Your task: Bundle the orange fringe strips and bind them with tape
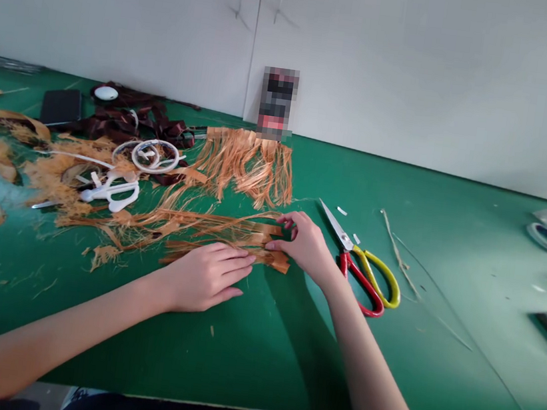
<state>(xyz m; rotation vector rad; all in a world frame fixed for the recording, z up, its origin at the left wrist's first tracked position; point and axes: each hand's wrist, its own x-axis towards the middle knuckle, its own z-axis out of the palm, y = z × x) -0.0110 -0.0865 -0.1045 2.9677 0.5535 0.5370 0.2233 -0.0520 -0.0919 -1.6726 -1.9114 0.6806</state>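
Flat on the green table, my left hand (208, 277) rests with its fingers stretched over the lower edge of several frayed orange-brown ribbon strips (210, 225). My right hand (305, 246) touches the right ends of these strips, its fingers bent. A gap shows between its thumb and forefinger, with a strip end lying between them. Scissors (349, 245) with one red and one yellow handle lie beside my right hand, blades pointing away. Behind the strips, a fringed piece of the same ribbon (249, 161) hangs spread on the table, its uncut edge toward the wall.
White-handled scissors (116, 194) and white rings (156, 156) lie among frayed scraps (56, 173) at the left. Dark brown ribbon (153, 123) and a black flat object (61, 107) sit behind. A thin cord (398, 256) lies right. A pale wall (422, 70) borders the table (450, 242).
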